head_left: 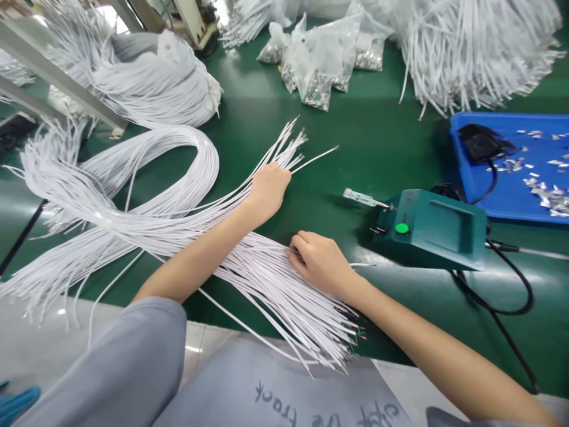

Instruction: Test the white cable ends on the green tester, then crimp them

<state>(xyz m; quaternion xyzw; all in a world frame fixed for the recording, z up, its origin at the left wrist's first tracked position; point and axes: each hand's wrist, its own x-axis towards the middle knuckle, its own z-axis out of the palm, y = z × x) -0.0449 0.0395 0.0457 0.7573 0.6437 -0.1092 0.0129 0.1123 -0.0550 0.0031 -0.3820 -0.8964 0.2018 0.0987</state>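
My left hand (269, 191) is wrapped around a small bunch of white cables (235, 198), their tips sticking out past the fingers towards the back. Below it, my right hand (320, 262) has its fingers curled in a pinch on a white cable at the upper edge of a larger fan of white cables (280, 296). Both groups run left into one thick looped bundle (102, 216). Short stripped ends with coloured wires show at the fan's lower right. My fingertips are partly hidden.
A green machine (435, 228) with a green button and black cord stands on the right. Behind it sits a blue tray (524, 210) holding small metal pieces. Plastic bags (317, 56) of metal parts and more cable bundles (475, 47) lie at the back. A metal frame (62, 74) crosses the left.
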